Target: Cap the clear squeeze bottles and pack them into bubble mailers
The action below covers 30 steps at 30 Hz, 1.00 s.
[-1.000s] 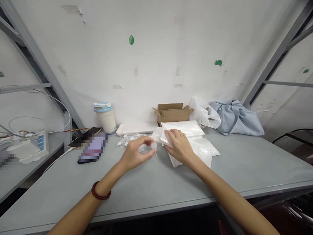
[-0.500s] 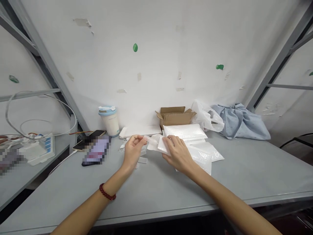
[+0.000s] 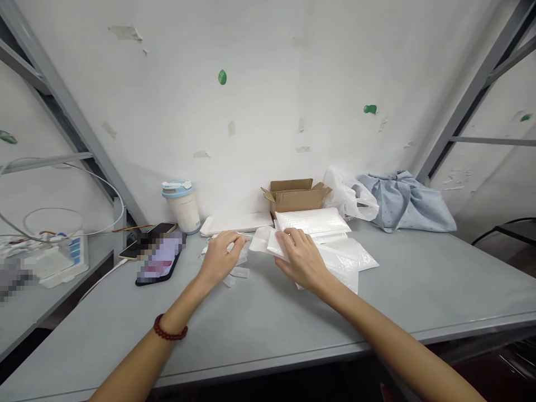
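Observation:
My right hand [image 3: 302, 258] is closed on a white bubble mailer [image 3: 276, 245], thumb and fingers gripping its body. The mailer's pale flap [image 3: 261, 239] sticks out to the left. Just beside the flap, my left hand [image 3: 221, 258] pinches a thin clear strip [image 3: 248, 237], seen almost edge-on; most of it is hidden. Several short clear strips [image 3: 240, 272] lie on the table under and beside my left hand. More bubble mailers [image 3: 314, 221] are piled behind and below my right hand, partly covered by it.
Along the wall stand a lidded cup [image 3: 184, 209], a flat white stack [image 3: 237, 223], an open cardboard box [image 3: 299, 198], a white plastic bag [image 3: 349, 195] and a blue cloth bundle [image 3: 406, 201]. Two phones [image 3: 161, 259] and a power strip [image 3: 69, 259] with cables are at left.
My left hand has drawn slightly left, away from the flap; the strip that spanned the gap now shows only as a thin line. The right hand keeps its grip. The view has shifted slightly.

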### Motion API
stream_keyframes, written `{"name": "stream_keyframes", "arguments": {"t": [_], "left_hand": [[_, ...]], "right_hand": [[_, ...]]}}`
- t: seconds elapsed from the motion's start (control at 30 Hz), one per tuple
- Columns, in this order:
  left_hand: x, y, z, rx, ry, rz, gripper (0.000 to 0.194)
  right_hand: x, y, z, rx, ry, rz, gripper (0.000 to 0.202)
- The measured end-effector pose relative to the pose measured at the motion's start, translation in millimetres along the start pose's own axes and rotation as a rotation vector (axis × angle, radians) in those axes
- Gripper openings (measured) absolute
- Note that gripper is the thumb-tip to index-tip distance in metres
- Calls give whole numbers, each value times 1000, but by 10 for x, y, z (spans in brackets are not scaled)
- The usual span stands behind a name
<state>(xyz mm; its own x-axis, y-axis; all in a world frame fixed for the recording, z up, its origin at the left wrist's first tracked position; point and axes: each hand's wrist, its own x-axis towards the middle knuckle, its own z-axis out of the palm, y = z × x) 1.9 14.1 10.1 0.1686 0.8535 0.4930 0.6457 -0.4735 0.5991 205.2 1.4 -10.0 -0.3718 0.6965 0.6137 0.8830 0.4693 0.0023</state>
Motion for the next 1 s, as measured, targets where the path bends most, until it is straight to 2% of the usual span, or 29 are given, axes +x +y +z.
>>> {"name": "stream_keyframes", "arguments": {"t": [0.13, 0.2, 0.3, 0.4, 0.47, 0.53, 0.6, 0.73, 0.8, 0.9, 1.0], "left_hand": [[42, -89, -213, -34, -405, 12, 18], [0, -138, -226, 43, -536, 50, 20], [-98, -203, -125, 167, -631, 127, 30], [-155, -224, 7, 237, -655, 157, 34], [-141, -198, 39, 211, -632, 165, 31], [-96, -145, 7, 136, -556, 167, 26], [-40, -83, -74, 32, -405, 115, 21], [45, -4, -239, -273, -1, -93, 23], [68, 4, -277, -417, 134, -141, 24], [84, 8, -271, -554, 198, -175, 25], [76, 16, -199, -606, 153, -189, 26]], "right_hand": [[8, 18, -13, -16, 6, 25, 32], [6, 23, -7, -21, -4, 28, 33], [-1, 24, 10, -27, -13, 20, 34], [-8, 23, 29, -27, -13, 4, 36], [-10, 22, 37, -30, -15, 0, 36], [-9, 22, 39, -31, -15, 3, 36], [-6, 25, 35, -27, -9, 11, 35], [2, 34, 26, -15, 9, 15, 33], [3, 33, 24, -14, 12, 20, 34], [0, 22, 30, -14, 4, 21, 35], [-6, 6, 43, -10, -2, 1, 36]]}}
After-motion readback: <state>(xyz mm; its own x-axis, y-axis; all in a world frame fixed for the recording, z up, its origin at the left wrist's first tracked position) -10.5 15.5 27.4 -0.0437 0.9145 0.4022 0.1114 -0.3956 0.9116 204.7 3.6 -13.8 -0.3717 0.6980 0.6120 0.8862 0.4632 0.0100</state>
